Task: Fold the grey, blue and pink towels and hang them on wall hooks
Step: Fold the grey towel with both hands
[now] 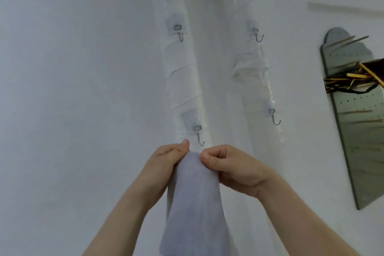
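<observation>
A grey towel (193,203) hangs folded in a long strip in front of the white wall. My left hand (166,164) and my right hand (232,168) pinch its top edge from either side, close together. Just above them, the lower left metal hook (200,138) on a clear adhesive pad sticks out of a wrapped white pipe. The towel's top edge sits slightly below that hook and is not touching it. No blue or pink towel is in view.
Three more hooks sit on the two wrapped pipes: upper left (180,34), upper right (258,35), lower right (276,117). All are bare. A narrow mirror (357,127) hangs on the wall at the right, with wooden sticks (361,75) poking in beside it.
</observation>
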### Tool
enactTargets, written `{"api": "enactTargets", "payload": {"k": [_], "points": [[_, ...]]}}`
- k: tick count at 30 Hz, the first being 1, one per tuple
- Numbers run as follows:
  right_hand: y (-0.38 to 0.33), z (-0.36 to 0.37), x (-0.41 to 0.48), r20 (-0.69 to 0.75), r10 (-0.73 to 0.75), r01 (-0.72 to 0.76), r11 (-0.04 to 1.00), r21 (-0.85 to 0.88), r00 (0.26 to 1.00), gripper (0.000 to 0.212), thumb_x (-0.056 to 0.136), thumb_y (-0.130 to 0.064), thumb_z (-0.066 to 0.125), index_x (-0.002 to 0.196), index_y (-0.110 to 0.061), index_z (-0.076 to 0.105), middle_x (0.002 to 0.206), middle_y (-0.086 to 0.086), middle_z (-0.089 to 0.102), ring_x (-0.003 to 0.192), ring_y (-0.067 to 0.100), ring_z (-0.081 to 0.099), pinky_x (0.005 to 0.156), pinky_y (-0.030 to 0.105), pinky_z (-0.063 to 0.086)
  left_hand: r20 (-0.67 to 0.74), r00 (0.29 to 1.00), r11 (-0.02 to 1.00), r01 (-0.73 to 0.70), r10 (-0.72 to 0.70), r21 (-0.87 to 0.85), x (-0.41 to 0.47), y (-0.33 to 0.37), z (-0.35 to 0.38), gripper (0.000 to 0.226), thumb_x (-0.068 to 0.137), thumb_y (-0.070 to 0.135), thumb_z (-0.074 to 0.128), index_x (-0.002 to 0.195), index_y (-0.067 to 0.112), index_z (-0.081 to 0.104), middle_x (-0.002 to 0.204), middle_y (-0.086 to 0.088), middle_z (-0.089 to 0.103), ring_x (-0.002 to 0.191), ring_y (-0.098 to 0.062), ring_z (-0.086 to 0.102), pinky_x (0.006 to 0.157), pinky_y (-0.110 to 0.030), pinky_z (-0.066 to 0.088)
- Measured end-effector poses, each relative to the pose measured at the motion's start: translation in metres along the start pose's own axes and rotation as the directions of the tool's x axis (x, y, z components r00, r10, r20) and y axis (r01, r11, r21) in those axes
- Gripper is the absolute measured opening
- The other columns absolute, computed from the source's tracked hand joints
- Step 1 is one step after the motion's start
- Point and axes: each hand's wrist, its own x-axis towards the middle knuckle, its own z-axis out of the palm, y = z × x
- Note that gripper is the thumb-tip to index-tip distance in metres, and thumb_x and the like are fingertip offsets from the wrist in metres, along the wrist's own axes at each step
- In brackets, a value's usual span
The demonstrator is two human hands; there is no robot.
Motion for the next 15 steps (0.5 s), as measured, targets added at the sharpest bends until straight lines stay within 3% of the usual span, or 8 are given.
{"api": "enactTargets", "payload": {"k": [4,8,13,15], "points": [[0.012,-0.054,0.031,-0.095,-0.008,0.009,1.0,0.01,0.995,0.026,0.083,-0.032,0.06,0.093,-0.012,0.073,0.089,0.001,0.069,0.084,0.011,0.061,0.076,0.024,0.049,0.03,0.998,0.972,0.041,-0.049,0.233,0.049,-0.015,0.013,0.042,0.094,0.047,0.049,0.097,0.011,0.071,0.098,-0.01,0.073,0.091,-0.02,0.068,0.09,-0.037,0.05],[0.024,-0.098,0.061,-0.179,0.014,-0.031,0.995,-0.096,0.984,0.024,0.095,-0.023,0.055,0.098,-0.006,0.073,0.091,0.009,0.07,0.084,0.017,0.062,0.075,0.027,0.05,-0.015,0.999,0.96,0.037,-0.034,0.277,0.084,-0.022,-0.002,0.014,0.085,0.029,0.069,0.095,0.019,0.073,0.086,-0.009,0.075,0.078,-0.017,0.068,0.076,-0.03,0.052],[0.032,-0.114,0.107,-0.326,-0.128,0.007,0.937,-0.348,0.937,0.024,0.094,-0.026,0.058,0.088,-0.009,0.074,0.083,0.006,0.07,0.075,0.013,0.061,0.073,0.032,0.048,-0.233,0.963,0.95,-0.059,0.135,0.306,0.12,-0.035,-0.012,0.017,0.074,0.017,0.08,0.087,0.022,0.071,0.072,-0.008,0.073,0.065,-0.014,0.065,0.064,-0.024,0.049],[0.041,-0.115,0.12,-0.384,-0.2,0.016,0.902,-0.432,0.901,0.021,0.091,-0.027,0.062,0.084,-0.011,0.073,0.077,0.001,0.069,0.07,0.009,0.059,0.07,0.029,0.047,-0.324,0.92,0.916,-0.08,0.22,0.394,0.13,-0.048,-0.016,0.017,0.071,0.015,0.081,0.081,0.023,0.072,0.076,-0.004,0.073,0.069,-0.011,0.066,0.069,-0.023,0.05]]}}
